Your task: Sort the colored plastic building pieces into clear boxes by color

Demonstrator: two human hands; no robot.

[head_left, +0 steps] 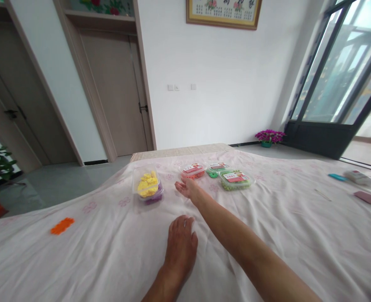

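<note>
My left hand (181,241) lies on the pale cloth with its fingers stretched out and nothing in it. Farther forward my right hand (185,187) reaches in, palm turned partly up and fingers extended, with nothing visible in it. Just beyond it sits a clear lidded box of red-orange pieces (194,170). To its right stand a lidded box of green pieces (218,167) and a lidded box of light green pieces (236,180). Left of my right hand, a clear tub of yellow pieces (148,184) is stacked over purple pieces (155,197).
A flat orange piece (62,225) lies at the left on the flowered cloth (110,243). Far right are a blue item (337,177), a white packet (358,178), a pink strip (370,198) and a thin stick (323,194). Potted magenta flowers (270,136) stand by the wall.
</note>
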